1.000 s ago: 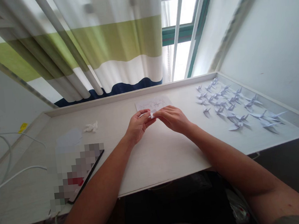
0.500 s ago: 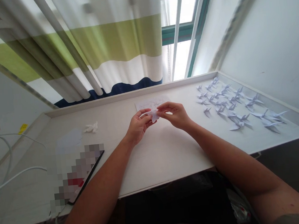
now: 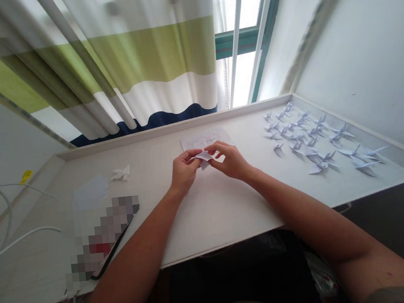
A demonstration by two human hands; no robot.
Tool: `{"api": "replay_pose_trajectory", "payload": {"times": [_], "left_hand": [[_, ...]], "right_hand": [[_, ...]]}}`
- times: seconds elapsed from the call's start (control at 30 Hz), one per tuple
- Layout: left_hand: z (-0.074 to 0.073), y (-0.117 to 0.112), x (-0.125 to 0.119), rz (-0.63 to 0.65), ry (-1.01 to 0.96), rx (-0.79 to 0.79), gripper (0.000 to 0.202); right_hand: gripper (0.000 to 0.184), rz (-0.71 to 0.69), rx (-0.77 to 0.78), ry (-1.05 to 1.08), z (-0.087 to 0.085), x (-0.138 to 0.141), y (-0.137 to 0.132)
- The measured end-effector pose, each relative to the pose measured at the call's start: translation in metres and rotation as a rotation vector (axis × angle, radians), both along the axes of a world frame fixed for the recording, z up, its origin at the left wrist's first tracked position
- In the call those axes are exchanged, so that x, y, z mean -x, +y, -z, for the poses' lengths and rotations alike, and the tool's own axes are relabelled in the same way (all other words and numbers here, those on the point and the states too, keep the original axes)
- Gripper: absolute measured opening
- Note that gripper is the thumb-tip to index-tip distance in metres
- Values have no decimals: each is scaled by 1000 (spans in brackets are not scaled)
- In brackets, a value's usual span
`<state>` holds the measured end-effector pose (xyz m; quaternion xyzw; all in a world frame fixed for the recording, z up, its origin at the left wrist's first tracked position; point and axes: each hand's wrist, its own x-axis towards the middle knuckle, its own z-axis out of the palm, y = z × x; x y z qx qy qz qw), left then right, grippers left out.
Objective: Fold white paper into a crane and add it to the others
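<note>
Both hands meet over the middle of the pale table (image 3: 215,212). My left hand (image 3: 182,171) and my right hand (image 3: 229,160) each pinch one small folded piece of white paper (image 3: 202,158), held just above the tabletop. The fingers of both hands are curled round its edges. A printed sheet (image 3: 201,139) lies flat right behind the hands. At the right side, several finished paper cranes (image 3: 308,136) stand in loose rows.
A crumpled scrap of white paper (image 3: 120,173) lies left of the hands. A pale sheet (image 3: 89,192) and a dark tablet with a blurred screen (image 3: 101,235) are at the front left. White cables (image 3: 6,237) run along the left edge. Striped curtain and window behind.
The hands lifted the folded paper slightly off the table and turned it between the fingers; the right hand's fingers curled in more. The view shifted a little.
</note>
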<state>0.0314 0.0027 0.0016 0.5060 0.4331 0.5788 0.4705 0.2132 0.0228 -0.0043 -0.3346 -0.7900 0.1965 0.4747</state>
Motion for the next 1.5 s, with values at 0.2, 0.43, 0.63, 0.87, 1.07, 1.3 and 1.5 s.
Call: {"api": "replay_pose_trajectory", "payload": {"times": [0.2, 0.43, 0.63, 0.87, 1.07, 1.3, 1.5], "left_hand": [[3, -3, 2, -59, 312, -161, 18], [-2, -5, 6, -76, 551, -232, 11], [2, -2, 9, -98, 649, -268, 14], [-16, -13, 8, -199, 1216, -439, 21], [-12, -12, 4, -205, 1199, -219, 22], [-2, -6, 3, -167, 853, -206, 15], [-4, -6, 4, -145, 699, -262, 33]], "right_hand": [[12, 90, -96, -144, 4, -1, 2], [13, 76, 8, -156, 2, 2, 1], [15, 96, 146, -199, 2, 4, 1], [14, 130, 17, -203, 2, 5, -2], [10, 139, 210, -15, 1, 13, -4], [11, 141, 333, 18, 1, 17, -3], [3, 130, 279, -33, 3, 14, -3]]}}
